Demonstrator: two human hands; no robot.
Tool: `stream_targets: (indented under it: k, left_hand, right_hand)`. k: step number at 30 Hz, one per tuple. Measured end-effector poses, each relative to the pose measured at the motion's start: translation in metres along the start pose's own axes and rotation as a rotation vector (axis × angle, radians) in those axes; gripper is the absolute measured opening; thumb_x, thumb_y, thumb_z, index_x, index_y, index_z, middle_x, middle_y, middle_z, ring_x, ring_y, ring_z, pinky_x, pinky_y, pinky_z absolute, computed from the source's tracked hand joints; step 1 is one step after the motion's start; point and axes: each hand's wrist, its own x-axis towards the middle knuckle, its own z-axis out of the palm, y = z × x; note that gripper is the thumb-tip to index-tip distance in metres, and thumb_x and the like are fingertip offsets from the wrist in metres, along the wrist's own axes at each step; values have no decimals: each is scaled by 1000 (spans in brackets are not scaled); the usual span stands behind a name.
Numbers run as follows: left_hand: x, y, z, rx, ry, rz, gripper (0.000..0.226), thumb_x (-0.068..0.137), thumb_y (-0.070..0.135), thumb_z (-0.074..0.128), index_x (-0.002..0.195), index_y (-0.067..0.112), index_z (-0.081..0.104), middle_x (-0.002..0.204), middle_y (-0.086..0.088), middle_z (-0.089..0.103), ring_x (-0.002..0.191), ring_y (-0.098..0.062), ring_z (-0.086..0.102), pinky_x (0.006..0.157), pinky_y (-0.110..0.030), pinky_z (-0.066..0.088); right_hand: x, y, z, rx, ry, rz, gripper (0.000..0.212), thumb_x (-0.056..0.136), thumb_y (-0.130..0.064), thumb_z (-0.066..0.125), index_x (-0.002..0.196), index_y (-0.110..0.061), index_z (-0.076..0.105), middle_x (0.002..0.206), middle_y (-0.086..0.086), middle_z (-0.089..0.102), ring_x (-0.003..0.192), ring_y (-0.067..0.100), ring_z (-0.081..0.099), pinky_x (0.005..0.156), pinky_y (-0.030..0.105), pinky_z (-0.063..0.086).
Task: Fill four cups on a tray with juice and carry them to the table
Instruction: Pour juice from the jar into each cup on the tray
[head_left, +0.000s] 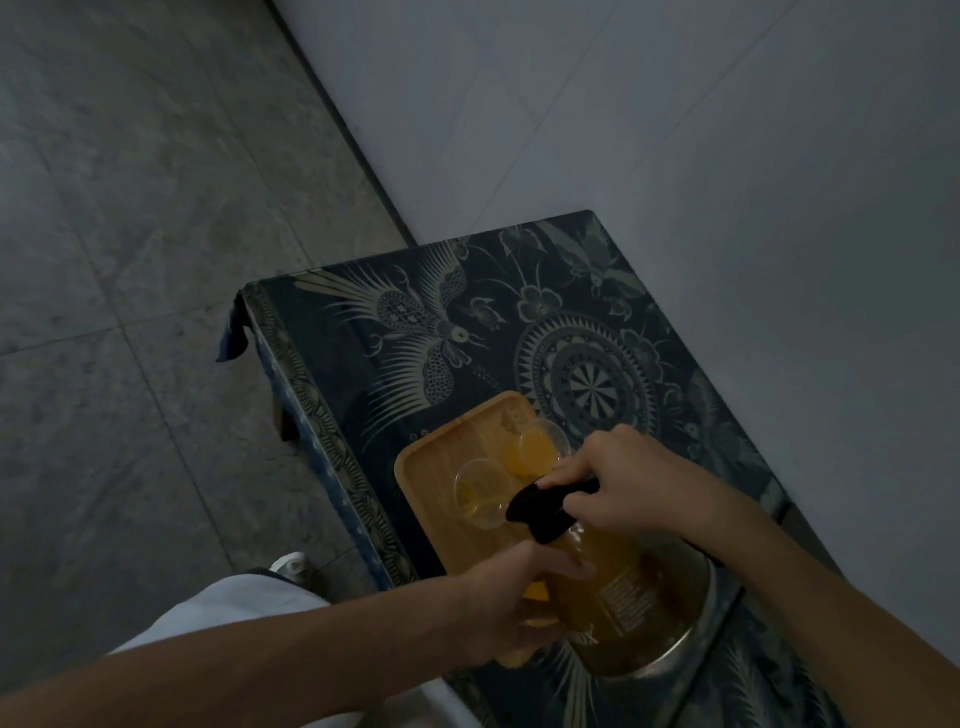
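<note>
A wooden tray (441, 462) lies on a table with a dark patterned cloth (519, 312). On the tray stand clear plastic cups: one at the far side (537, 447) holds orange juice, and a nearer one (475, 491) looks almost empty. A large glass pitcher of juice (634, 597) with a black lid and a metal base is tilted over the tray. My right hand (618, 480) grips the pitcher's black handle at the top. My left hand (519, 597) is wrapped around the pitcher's side. Any other cups are hidden behind the hands and the pitcher.
The table stands against a pale tiled wall (727, 130) on the right. Grey stone floor (130, 260) lies to the left. My light trouser leg (223, 613) and a white shoe (291, 564) are beside the table's near left edge. The scene is dim.
</note>
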Motion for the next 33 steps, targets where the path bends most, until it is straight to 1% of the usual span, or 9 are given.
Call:
stream_targets:
  k: [4, 7, 11, 15, 17, 20, 25, 27, 33]
  left_hand:
    - [-8, 2, 2, -14, 7, 5, 68, 62, 24, 88, 126, 27, 64, 131, -2, 65, 116, -26, 64, 67, -28, 62]
    - [-8, 2, 2, -28, -6, 9, 72, 61, 24, 89, 128, 27, 62, 131, -2, 65, 116, -27, 63, 64, -28, 62]
    - [-7, 2, 0, -13, -11, 20, 64, 67, 24, 88, 126, 30, 63, 132, -2, 66, 119, -29, 63, 71, -31, 62]
    - [-6, 2, 0, -24, -27, 34, 59, 70, 25, 86, 124, 32, 63, 127, -2, 68, 113, -28, 66, 71, -31, 61]
    - [-5, 2, 0, -13, -30, 34, 61, 67, 27, 87, 124, 31, 64, 128, -1, 68, 114, -28, 66, 72, -32, 61]
    - [-1, 2, -1, -15, -34, 41, 67, 65, 28, 89, 126, 31, 63, 132, -2, 66, 116, -29, 64, 75, -33, 60]
    - [0, 3, 2, -2, -28, 25, 64, 65, 27, 89, 124, 32, 64, 130, -2, 67, 117, -30, 64, 86, -37, 59]
    - [0, 4, 2, -1, -29, 28, 61, 68, 26, 88, 123, 32, 64, 130, -1, 66, 117, -29, 63, 86, -37, 58]
    - [1, 6, 4, 1, -36, 33, 62, 70, 24, 87, 127, 30, 62, 135, -5, 64, 123, -32, 60, 94, -40, 56]
  right_hand:
    - [1, 0, -1, 31, -14, 12, 42, 83, -35, 59, 119, -53, 70, 109, -14, 76, 73, 9, 69, 64, 33, 63]
    - [3, -1, -2, 31, -21, 17, 40, 84, -34, 60, 119, -50, 71, 106, -12, 77, 72, 11, 70, 64, 36, 63]
    - [4, -2, -3, 28, -25, 25, 39, 84, -32, 61, 117, -48, 73, 101, -9, 77, 68, 13, 69, 60, 36, 63]
    - [3, -3, -6, 29, -22, 35, 38, 83, -29, 62, 115, -46, 75, 93, -9, 77, 64, 16, 68, 56, 38, 60]
    - [3, -4, -7, 32, -16, 41, 37, 84, -29, 63, 115, -44, 76, 95, -9, 77, 65, 17, 69, 57, 39, 60]
    - [4, -3, -7, 30, -21, 45, 35, 85, -28, 64, 114, -42, 77, 97, -10, 77, 66, 17, 68, 54, 33, 58]
    - [2, 0, -7, 31, -12, 53, 36, 84, -29, 64, 114, -44, 77, 92, -14, 75, 70, 13, 68, 62, 37, 63]
    - [2, 1, -8, 30, -10, 54, 36, 83, -29, 63, 113, -45, 77, 91, -15, 75, 70, 12, 68, 63, 37, 63]
    - [3, 3, -10, 26, -15, 45, 36, 84, -29, 64, 114, -43, 77, 89, -13, 75, 68, 11, 67, 59, 31, 61]
